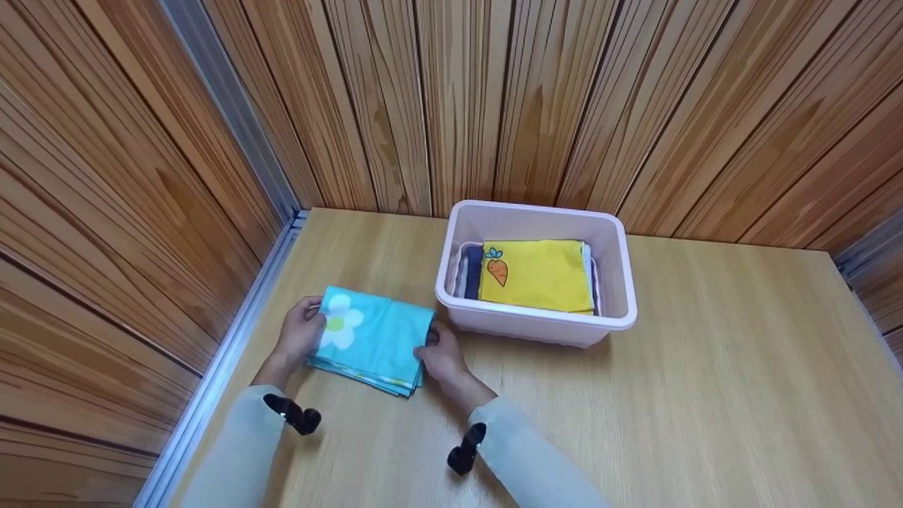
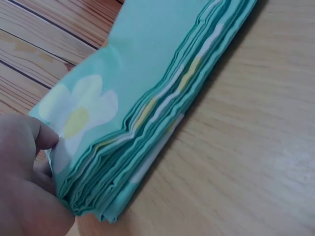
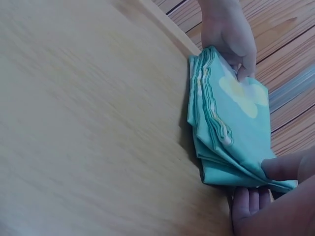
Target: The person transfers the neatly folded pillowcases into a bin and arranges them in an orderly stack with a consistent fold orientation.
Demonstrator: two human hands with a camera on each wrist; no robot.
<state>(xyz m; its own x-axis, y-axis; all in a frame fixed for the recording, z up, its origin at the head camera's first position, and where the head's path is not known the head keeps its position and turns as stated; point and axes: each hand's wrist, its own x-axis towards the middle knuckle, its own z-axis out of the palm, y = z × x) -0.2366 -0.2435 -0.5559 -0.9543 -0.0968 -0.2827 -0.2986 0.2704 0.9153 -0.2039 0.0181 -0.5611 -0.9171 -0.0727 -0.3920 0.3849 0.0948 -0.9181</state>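
A folded turquoise cloth (image 1: 381,335) with a white flower print is held between both hands, left of the storage bin. My left hand (image 1: 300,331) pinches its left edge, thumb on top beside the flower. At the opposite edge my right hand (image 1: 443,355) grips it, thumb above and fingers underneath, as the right wrist view shows. Many stacked layers of the cloth (image 2: 142,113) show along its near side, with white and yellow bits among them. The fingers under the left edge are mostly hidden.
A pale pink plastic bin (image 1: 536,326) stands right of the hands, near the back wall. Inside stand folded fabrics, the front one a yellow cloth (image 1: 540,275) with a carrot print. Wooden panels (image 1: 465,106) rise behind the wooden table (image 1: 705,395), and a metal rail (image 1: 233,339) runs along its left edge.
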